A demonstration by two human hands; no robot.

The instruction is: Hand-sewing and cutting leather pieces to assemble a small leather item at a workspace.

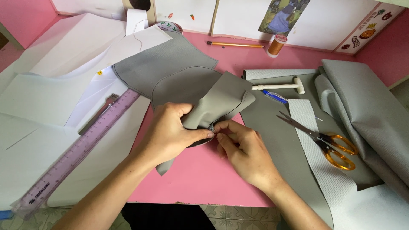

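At the centre of the pink tabletop [200, 179], both hands work on a cut piece of grey faux leather [213, 102] folded over on itself. Left hand [170, 132] is closed around the folded lower edge of the piece, thumb on top and fingers beneath, holding it just clear of the surface. Right hand [243, 147] is narrowed to a pinch, thumb and forefinger tips meeting at the seam edge right against the left thumb; whether a needle or pin sits between those tips is too small to tell. A second, larger grey panel [162, 64] lies flat behind, partly under the held piece. Left of the hands, a translucent purple ruler [76, 155] lies diagonally across white pattern paper [38, 98], with a metal tool [100, 113] just beside its upper end. Right of the hands, orange-handled scissors [324, 140] rest on a strip of grey fabric backing [317, 145], blades slightly parted. Further back lie a small white mallet-shaped tool [281, 86], a blue pen [275, 96], a yellow pencil [234, 44] and a spool of orange thread [277, 45]. Rolled grey material [366, 102] occupies the right edge
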